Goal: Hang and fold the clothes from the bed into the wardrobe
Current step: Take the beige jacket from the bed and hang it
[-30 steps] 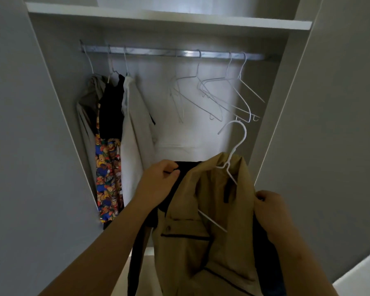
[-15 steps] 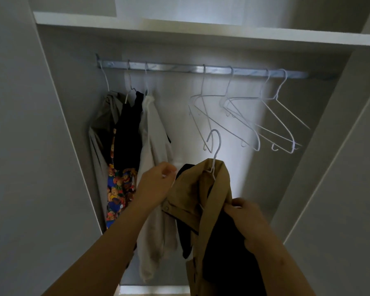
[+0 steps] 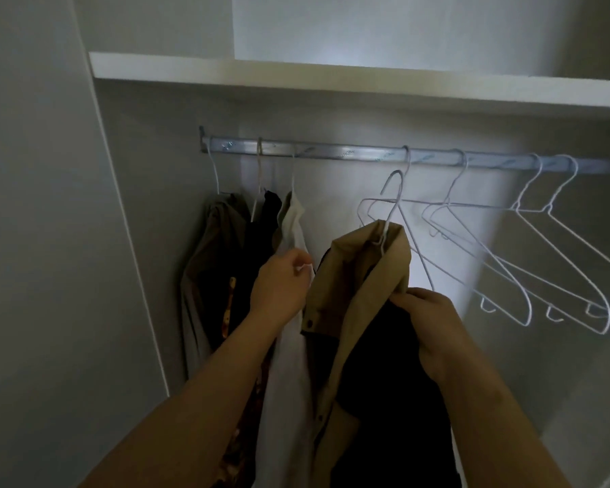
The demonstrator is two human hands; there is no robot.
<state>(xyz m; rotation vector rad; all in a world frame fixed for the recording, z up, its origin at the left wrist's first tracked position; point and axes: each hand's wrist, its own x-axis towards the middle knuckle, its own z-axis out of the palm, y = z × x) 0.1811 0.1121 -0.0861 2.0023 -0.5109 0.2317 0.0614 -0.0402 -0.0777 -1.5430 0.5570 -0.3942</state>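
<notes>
A tan jacket with a dark lining hangs on a white wire hanger whose hook sits just below the metal rail. My left hand pinches the jacket's left shoulder and the end of the hanger wire. My right hand grips the right shoulder of the jacket. Both hands hold the garment up inside the wardrobe, between the hung clothes and the bare hangers.
Three garments hang at the rail's left end: an olive one, a black one and a white one. Several bare white hangers hang to the right. A white shelf runs above the rail.
Both hands have lifted the jacket and hanger higher, bringing the hook close under the rail. The view has moved nearer and tilted up into the wardrobe.
</notes>
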